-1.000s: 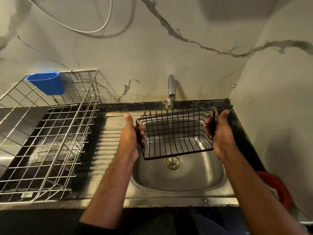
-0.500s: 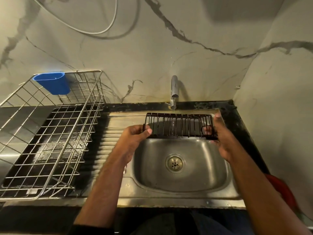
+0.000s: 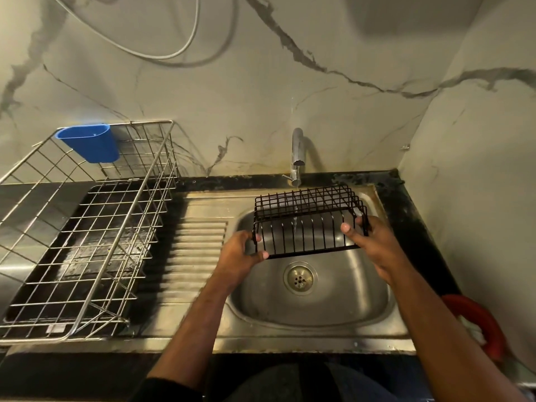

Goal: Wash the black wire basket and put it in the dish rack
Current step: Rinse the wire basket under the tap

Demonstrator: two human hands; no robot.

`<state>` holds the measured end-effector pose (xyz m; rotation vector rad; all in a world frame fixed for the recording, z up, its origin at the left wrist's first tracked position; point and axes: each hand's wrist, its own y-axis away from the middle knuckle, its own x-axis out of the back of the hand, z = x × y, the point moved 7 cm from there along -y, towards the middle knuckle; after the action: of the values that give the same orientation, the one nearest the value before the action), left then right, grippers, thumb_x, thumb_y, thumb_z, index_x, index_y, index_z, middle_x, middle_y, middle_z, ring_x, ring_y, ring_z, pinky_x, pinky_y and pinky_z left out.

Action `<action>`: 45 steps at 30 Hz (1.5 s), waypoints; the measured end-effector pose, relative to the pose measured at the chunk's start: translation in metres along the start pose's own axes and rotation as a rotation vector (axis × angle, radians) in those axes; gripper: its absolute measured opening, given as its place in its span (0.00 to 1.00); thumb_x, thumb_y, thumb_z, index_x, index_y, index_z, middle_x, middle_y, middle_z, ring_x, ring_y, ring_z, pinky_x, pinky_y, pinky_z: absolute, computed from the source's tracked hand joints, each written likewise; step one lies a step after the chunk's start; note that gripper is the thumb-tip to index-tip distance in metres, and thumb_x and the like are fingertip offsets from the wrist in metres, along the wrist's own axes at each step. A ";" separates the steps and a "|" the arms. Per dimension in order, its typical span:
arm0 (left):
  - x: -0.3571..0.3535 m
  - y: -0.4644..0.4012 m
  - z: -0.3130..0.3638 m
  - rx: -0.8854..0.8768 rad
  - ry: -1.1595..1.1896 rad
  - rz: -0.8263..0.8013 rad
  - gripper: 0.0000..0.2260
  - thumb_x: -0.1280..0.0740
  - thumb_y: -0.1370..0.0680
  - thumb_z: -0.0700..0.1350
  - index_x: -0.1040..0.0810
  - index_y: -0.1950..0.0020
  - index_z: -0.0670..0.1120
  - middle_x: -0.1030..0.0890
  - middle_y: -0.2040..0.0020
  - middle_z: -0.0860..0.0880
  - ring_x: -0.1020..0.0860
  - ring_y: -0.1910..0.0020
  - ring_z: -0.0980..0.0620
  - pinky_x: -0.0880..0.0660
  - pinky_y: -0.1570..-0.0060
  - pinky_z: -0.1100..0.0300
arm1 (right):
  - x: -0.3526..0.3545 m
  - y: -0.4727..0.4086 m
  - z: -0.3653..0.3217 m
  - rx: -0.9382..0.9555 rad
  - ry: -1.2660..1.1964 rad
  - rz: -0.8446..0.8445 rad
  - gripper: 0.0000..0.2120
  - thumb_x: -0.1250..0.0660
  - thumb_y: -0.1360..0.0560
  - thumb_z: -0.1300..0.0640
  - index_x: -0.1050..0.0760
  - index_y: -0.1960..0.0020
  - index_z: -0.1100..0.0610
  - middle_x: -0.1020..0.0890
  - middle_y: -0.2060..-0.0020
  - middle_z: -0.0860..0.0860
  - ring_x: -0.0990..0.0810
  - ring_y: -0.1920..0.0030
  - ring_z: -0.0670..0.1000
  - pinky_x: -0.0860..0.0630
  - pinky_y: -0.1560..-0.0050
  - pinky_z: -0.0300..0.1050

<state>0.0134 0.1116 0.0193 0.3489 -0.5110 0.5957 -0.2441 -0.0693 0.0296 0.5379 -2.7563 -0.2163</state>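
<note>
The black wire basket (image 3: 307,221) is held turned over above the steel sink (image 3: 316,311), its bottom grid facing up and away. A thin stream of water from the tap (image 3: 297,152) runs through its wires. My left hand (image 3: 242,256) grips the basket's left end, thumb on the lower rim. My right hand (image 3: 368,245) grips the right end with the thumb over the front wires. The silver wire dish rack (image 3: 87,227) stands empty on the counter to the left.
A blue plastic cup holder (image 3: 91,143) hangs on the rack's back corner. A ribbed drainboard (image 3: 191,256) lies between rack and sink. A red object (image 3: 478,323) sits at the right counter edge. Marble walls close in behind and on the right.
Both hands have rotated the basket from open side facing me, through edge-on, to upside down under the running water, and brought it slightly nearer to me.
</note>
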 end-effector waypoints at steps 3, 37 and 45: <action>-0.003 -0.004 -0.003 0.002 -0.036 0.039 0.18 0.21 0.29 0.43 0.24 0.43 0.48 0.19 0.42 0.48 0.21 0.44 0.48 0.23 0.42 0.50 | 0.001 0.002 -0.005 0.056 0.065 -0.007 0.20 0.23 0.30 0.47 0.27 0.43 0.49 0.24 0.44 0.46 0.27 0.39 0.50 0.27 0.39 0.52; -0.021 -0.012 -0.019 0.276 0.582 0.050 0.20 0.24 0.25 0.50 0.23 0.38 0.44 0.17 0.42 0.46 0.20 0.41 0.47 0.25 0.40 0.53 | -0.005 -0.006 -0.002 -0.025 -0.126 -0.003 0.08 0.35 0.19 0.52 0.21 0.46 0.55 0.22 0.55 0.41 0.25 0.49 0.43 0.31 0.50 0.40; 0.001 -0.006 -0.025 0.248 0.677 0.121 0.18 0.24 0.25 0.47 0.22 0.39 0.44 0.16 0.48 0.49 0.18 0.53 0.57 0.25 0.60 0.69 | -0.033 -0.011 -0.002 -0.065 -0.102 -0.134 0.07 0.38 0.18 0.46 0.23 0.47 0.47 0.22 0.43 0.46 0.27 0.39 0.46 0.34 0.38 0.46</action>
<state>0.0266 0.1186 -0.0019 0.3280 0.1966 0.8492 -0.2107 -0.0671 0.0194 0.7138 -2.8018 -0.3740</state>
